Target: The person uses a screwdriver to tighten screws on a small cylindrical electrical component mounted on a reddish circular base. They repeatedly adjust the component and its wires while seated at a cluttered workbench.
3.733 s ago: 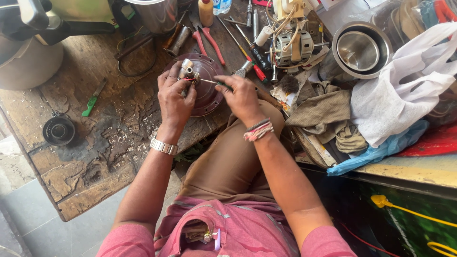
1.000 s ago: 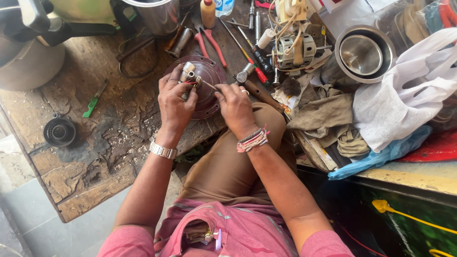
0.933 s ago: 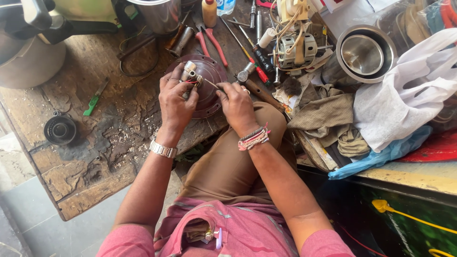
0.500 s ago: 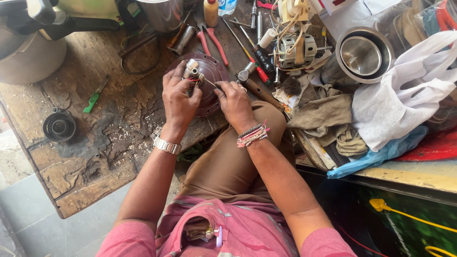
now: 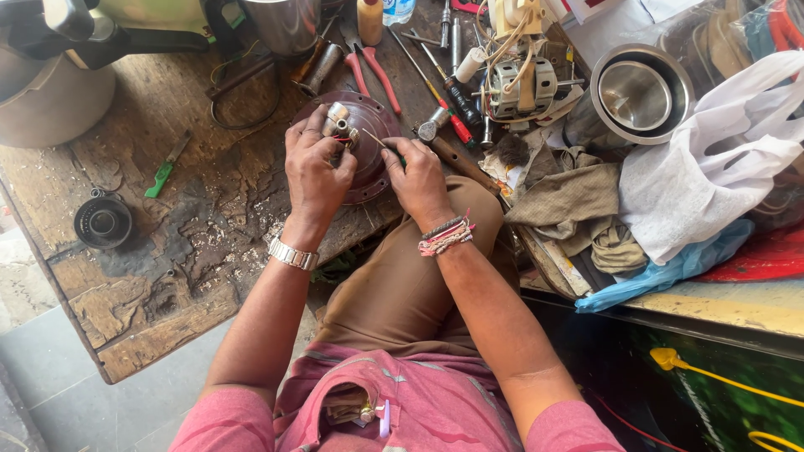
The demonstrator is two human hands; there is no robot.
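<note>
The round maroon motor housing [image 5: 360,142] lies on the worn wooden worktop [image 5: 167,234], just past the person's knee, dusty and dome-shaped with a metal hub on top. The left hand [image 5: 314,172] grips the hub and red wires; the right hand [image 5: 419,180] pinches a thin probe [image 5: 374,138] at the wiring. Judged: wiring work, calling for fine, steady fingertip control. Red-handled pliers [image 5: 377,75] lie nearby.
</note>
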